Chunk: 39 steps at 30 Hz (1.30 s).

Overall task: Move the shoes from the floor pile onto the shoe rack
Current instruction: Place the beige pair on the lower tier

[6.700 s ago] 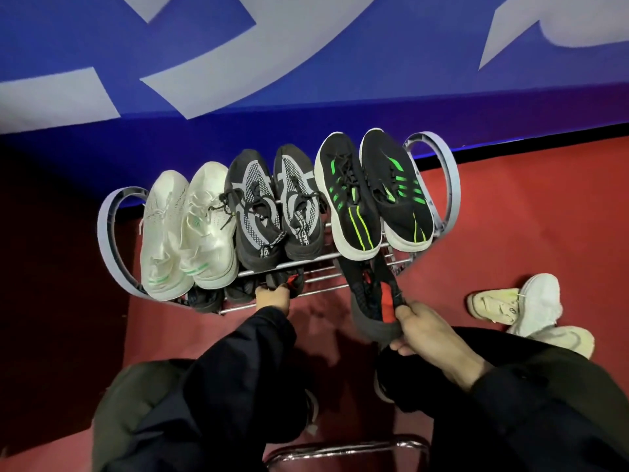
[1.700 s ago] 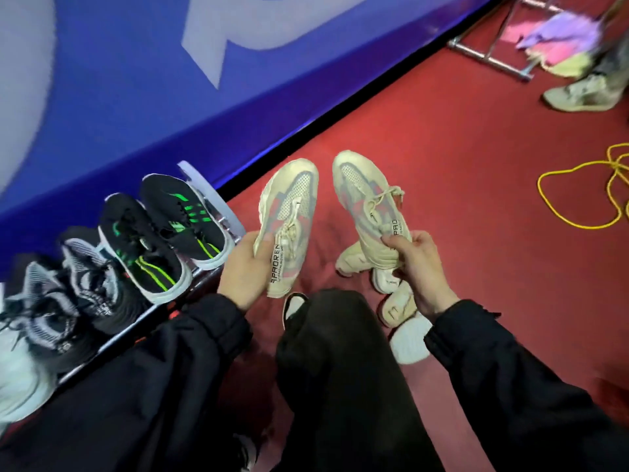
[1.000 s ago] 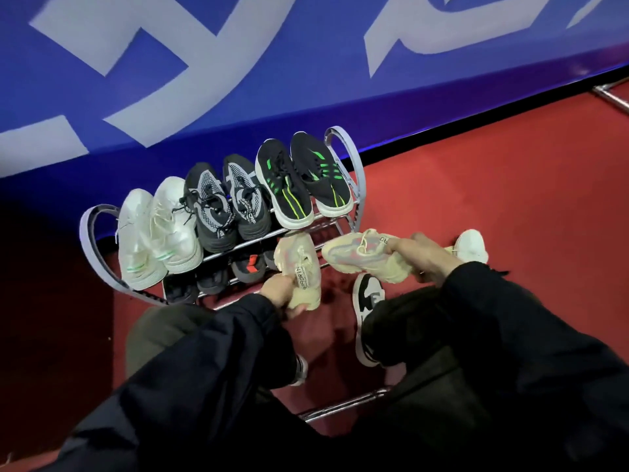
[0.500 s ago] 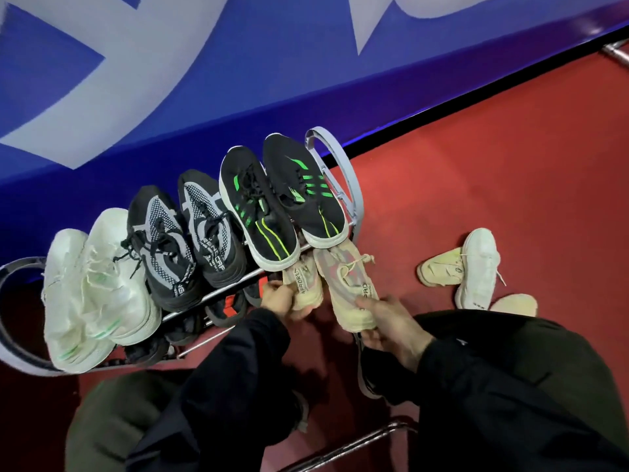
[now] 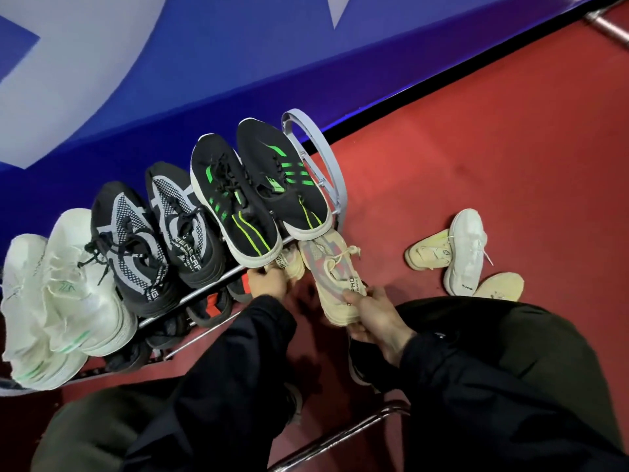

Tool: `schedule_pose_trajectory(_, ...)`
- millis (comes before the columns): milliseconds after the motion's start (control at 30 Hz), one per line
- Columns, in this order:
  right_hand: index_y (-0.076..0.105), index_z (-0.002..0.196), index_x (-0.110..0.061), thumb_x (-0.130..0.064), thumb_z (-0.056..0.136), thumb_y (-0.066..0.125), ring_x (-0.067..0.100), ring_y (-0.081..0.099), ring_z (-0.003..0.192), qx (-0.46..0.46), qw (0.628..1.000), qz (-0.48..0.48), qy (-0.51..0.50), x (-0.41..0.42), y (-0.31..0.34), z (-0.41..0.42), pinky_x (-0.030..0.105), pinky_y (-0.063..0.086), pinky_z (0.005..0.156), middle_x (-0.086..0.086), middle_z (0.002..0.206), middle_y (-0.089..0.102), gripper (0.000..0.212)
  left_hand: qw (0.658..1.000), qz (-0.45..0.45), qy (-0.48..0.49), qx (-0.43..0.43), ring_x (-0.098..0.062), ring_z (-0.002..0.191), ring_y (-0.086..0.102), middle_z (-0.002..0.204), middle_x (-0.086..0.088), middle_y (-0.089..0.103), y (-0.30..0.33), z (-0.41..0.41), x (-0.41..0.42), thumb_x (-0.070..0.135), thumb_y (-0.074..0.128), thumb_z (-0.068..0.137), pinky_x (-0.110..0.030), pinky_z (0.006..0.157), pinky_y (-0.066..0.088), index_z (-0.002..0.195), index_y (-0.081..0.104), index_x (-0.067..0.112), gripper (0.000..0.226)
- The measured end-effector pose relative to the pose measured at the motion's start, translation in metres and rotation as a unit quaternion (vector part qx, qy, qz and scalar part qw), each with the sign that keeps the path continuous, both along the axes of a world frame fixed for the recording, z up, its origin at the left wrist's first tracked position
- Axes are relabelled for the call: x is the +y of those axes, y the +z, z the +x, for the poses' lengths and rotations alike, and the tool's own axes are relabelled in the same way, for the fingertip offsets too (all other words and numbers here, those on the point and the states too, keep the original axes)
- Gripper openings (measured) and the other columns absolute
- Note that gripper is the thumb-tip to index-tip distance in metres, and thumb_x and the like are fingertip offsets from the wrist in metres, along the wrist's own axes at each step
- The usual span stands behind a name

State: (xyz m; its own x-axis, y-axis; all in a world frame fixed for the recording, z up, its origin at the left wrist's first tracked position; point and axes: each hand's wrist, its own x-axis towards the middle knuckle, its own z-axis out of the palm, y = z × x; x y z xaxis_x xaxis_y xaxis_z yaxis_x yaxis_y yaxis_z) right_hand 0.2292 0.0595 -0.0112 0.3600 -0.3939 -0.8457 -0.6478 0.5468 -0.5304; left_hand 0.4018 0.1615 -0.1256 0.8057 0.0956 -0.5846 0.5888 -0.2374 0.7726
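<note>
The shoe rack (image 5: 318,155) stands against the blue wall, its top shelf filled with a white pair (image 5: 58,294), a black-and-grey pair (image 5: 153,233) and a black pair with green stripes (image 5: 258,195). My left hand (image 5: 269,284) grips the heel of a cream shoe (image 5: 294,267), most of it hidden under the top shelf at the rack's right end. My right hand (image 5: 374,318) holds the matching cream shoe (image 5: 335,277) by its heel, toe pointing under the same shelf. Dark shoes with red (image 5: 211,304) sit on the lower shelf.
A small pile of white and cream shoes (image 5: 464,257) lies on the red carpet to the right of the rack. A metal chair rail (image 5: 340,437) crosses near my knees. A metal bar (image 5: 609,25) lies at the top right.
Both cream shoes, lifted from the floor pile earlier, have been brought to the rack's right end; the left one has slid further under the top shelf in the last half second.
</note>
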Motion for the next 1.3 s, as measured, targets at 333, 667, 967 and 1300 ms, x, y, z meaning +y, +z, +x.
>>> schedule_pose_trajectory(333,0.052,0.109,-0.027,-0.041,0.09,0.066,0.022,0.067,0.083,-0.036,0.998,-0.048,-0.034,0.02,-0.012,0.003,0.036,0.054,0.068,0.006,0.103,0.071,0.028,0.995,0.101,-0.021,-0.012,-0.036,0.114,0.059,0.123,-0.022,0.058,0.061,-0.038,-0.015,0.005,0.071,0.077,-0.04,0.104,0.045,0.127,0.049,0.004,0.055)
schedule_pose_trajectory(667,0.056,0.111,-0.035,-0.05,0.09,0.061,0.026,0.066,0.088,-0.069,0.988,-0.133,-0.032,0.013,-0.014,0.038,0.04,0.054,0.085,-0.004,0.095,0.071,0.026,0.981,0.146,-0.121,-0.043,-0.031,0.108,0.061,0.107,-0.016,0.068,0.065,-0.037,0.013,0.028,0.065,0.076,-0.036,0.098,0.047,0.111,0.06,0.004,0.043)
schedule_pose_trajectory(967,0.049,0.134,-0.019,-0.045,0.098,0.052,0.026,0.062,0.112,-0.074,0.98,-0.151,-0.111,0.013,-0.056,0.091,0.034,0.046,0.1,0.006,0.123,0.067,0.045,0.964,0.009,-0.261,0.048,-0.02,0.085,0.057,0.097,-0.009,0.066,0.062,-0.041,0.022,0.007,0.06,0.093,-0.035,0.078,0.048,0.118,0.059,0.004,0.025)
schedule_pose_trajectory(1300,0.047,0.139,-0.034,-0.037,0.098,0.058,0.031,0.065,0.113,-0.103,0.984,-0.017,-0.145,-0.005,-0.09,0.094,0.049,0.047,0.106,0.002,0.129,0.065,0.043,0.969,0.037,-0.209,0.127,-0.023,0.09,0.059,0.101,-0.014,0.067,0.046,-0.032,0.017,0.006,0.061,0.09,-0.044,0.094,0.049,0.106,0.063,0.009,0.017)
